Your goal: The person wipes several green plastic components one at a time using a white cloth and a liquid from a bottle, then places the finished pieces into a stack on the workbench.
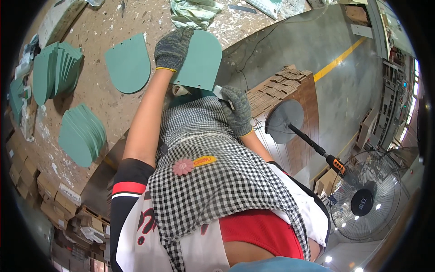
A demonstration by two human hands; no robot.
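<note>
My left hand (174, 49), in a grey knit glove with a yellow cuff, grips the left side of a flat green panel (199, 60). That panel has one rounded end and a straight edge with small holes, which faces me at the table's edge. My right hand (237, 110), gloved alike, is curled just below the panel's near right corner. Its fingers close on a small, flat, pale piece (218, 92) whose kind I cannot make out. Another green panel (128, 63) of the same shape lies flat to the left of my left hand.
Fanned stacks of green panels (82, 135) stand on the paint-spattered table (97, 27) at the left. A crumpled pale green cloth (195, 12) lies at the far side. To the right are a pile of brown boards (281, 88) and a standing fan (362, 202).
</note>
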